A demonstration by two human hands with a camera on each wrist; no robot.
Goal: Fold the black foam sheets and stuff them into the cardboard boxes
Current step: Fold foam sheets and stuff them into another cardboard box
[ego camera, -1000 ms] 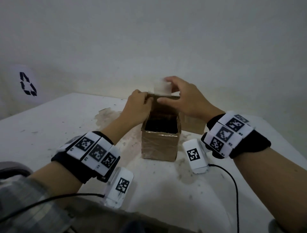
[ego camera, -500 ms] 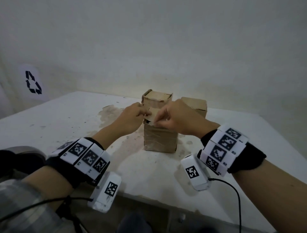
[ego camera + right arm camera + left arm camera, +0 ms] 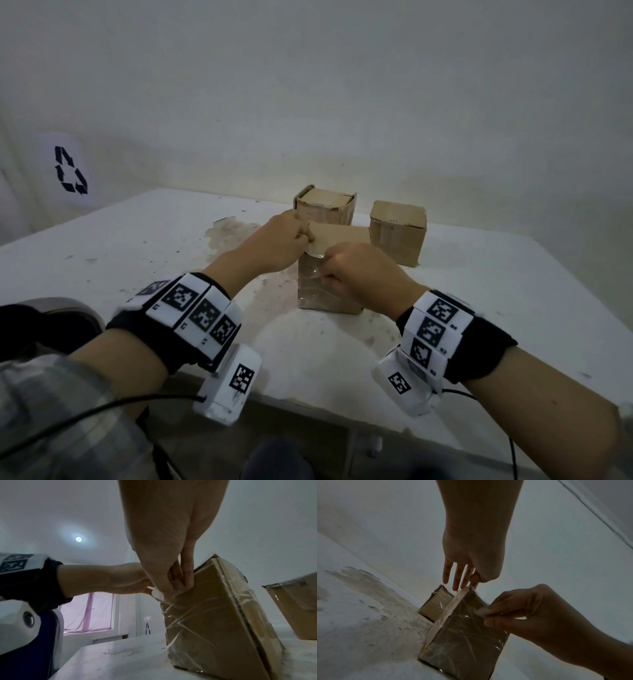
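Observation:
A tape-wrapped cardboard box point(image 3: 329, 294) stands mid-table with its top flap point(image 3: 342, 236) folded down. No black foam shows. My left hand point(image 3: 291, 236) is at the box's top left corner. In the left wrist view its fingers point(image 3: 458, 580) are straight and touch the top edge of the box point(image 3: 465, 642). My right hand point(image 3: 346, 270) is at the upper front face and pinches a small white piece point(image 3: 479, 610) against the clear tape. The right wrist view shows that pinch point(image 3: 178, 586) on the box point(image 3: 214, 615).
Two more closed cardboard boxes stand behind: one straight back point(image 3: 323, 209), one back right point(image 3: 397, 229). The white table point(image 3: 171, 246) is stained left of the boxes, and its near edge lies just below my wrists. A recycling sign point(image 3: 70, 169) hangs on the wall at left.
A second ago the box was open with black foam showing inside and my hands at its far flap. Now the top flap is down and both hands are at its near upper edge.

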